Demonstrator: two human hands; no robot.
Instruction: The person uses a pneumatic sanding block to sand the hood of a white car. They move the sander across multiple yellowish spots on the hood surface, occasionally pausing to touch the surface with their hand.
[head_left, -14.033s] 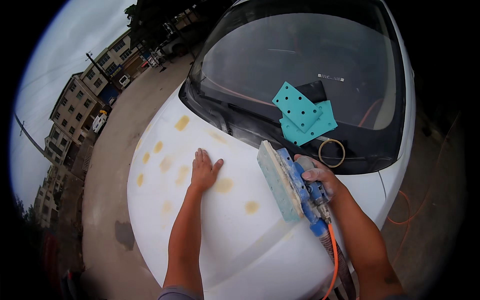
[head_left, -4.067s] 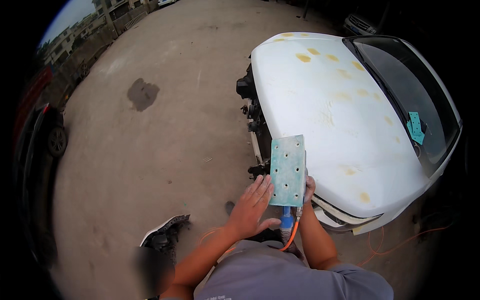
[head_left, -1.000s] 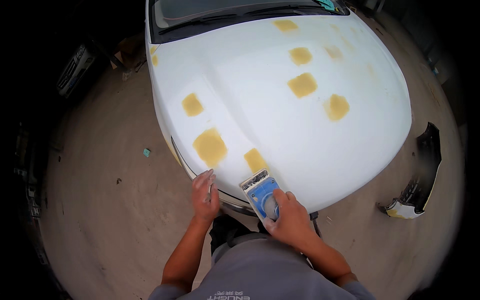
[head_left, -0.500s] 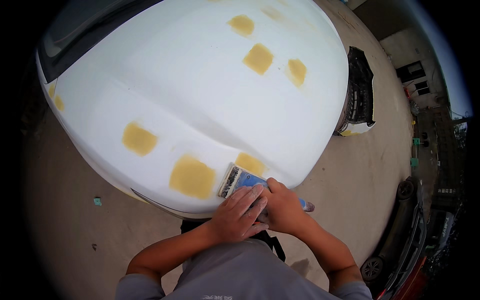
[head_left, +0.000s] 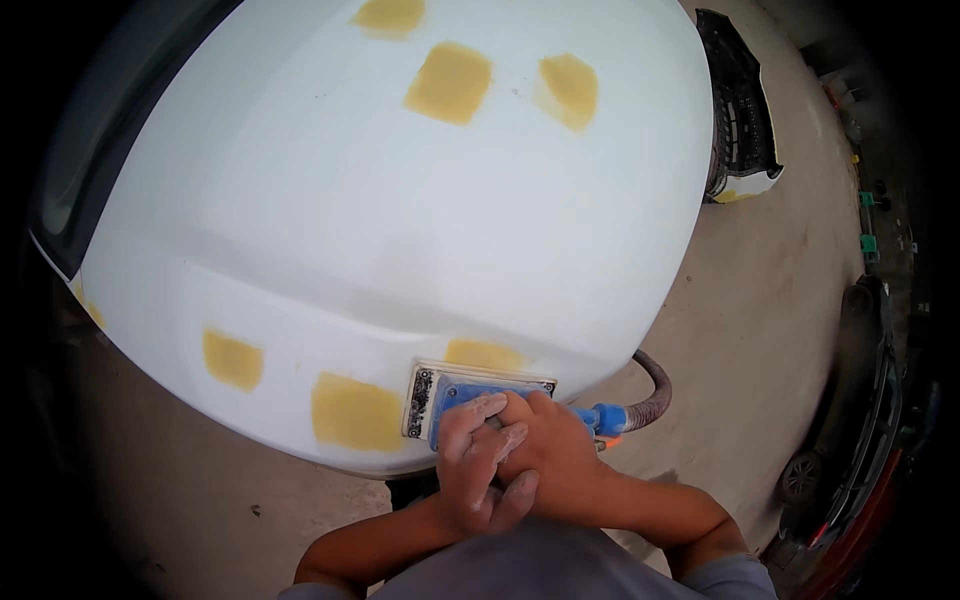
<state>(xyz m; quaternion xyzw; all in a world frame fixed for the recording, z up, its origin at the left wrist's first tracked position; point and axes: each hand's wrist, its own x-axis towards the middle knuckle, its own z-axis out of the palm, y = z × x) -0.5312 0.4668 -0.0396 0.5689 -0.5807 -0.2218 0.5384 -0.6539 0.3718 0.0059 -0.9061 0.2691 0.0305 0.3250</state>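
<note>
Sander (head_left: pixel 478 387) on hood (head_left: pixel 420 200) (patched yellow); brownish ground (head_left: pixel 740 300)

Head cam, wide, dn twd hood (head_left: pixel 480 220)

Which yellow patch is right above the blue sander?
The short, wide patch along the upper edge of the sander; the big squarish patch is left of it, all others farther.

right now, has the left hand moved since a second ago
Yes: the left hand went from below the large yellow patch to its right, by the right hand.
</note>
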